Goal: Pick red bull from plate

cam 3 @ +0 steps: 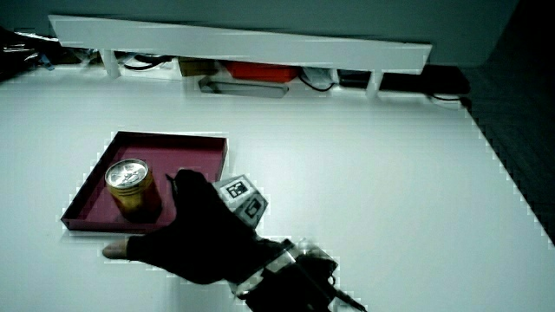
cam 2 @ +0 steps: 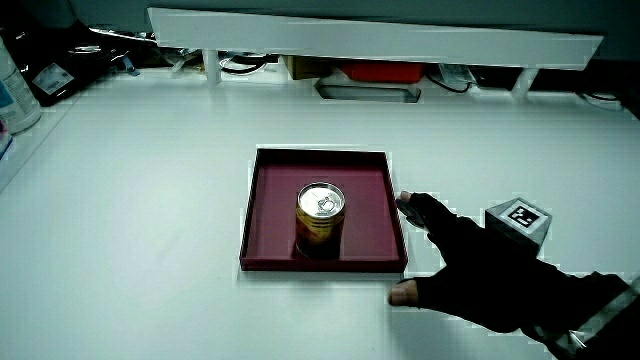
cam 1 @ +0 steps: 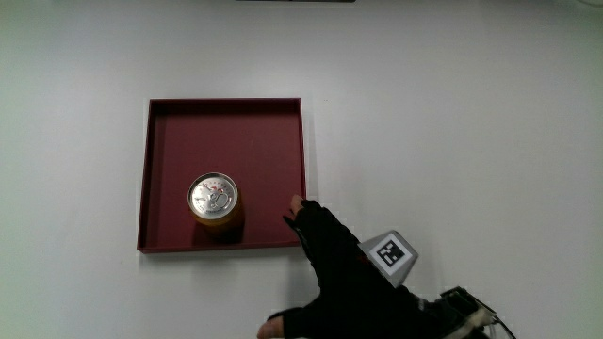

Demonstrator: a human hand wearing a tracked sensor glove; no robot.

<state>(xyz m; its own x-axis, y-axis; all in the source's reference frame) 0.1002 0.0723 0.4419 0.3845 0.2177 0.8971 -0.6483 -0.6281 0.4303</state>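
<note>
The white counter (cam 1: pixel 471 104) carries a square dark red plate (cam 1: pixel 165 141) with a low raised rim. An upright can (cam 1: pixel 214 201) stands inside it, in the part of the plate nearer the person, its silver top and pull tab facing up and its side gold and red. The gloved hand (cam 1: pixel 349 282) reaches in at the plate's near corner, beside the can but apart from it. Its fingers (cam 2: pixel 418 208) are spread and hold nothing, with one fingertip over the rim and the thumb stretched out along the plate's near edge.

A sideways nudge could tip the can, since it is tall and narrow. The rim could also catch a low finger and drag the plate.

No brand name or wording on the can can be read. The cube (cam 1: pixel 393 254) on the hand bears only a black and white pattern.
</note>
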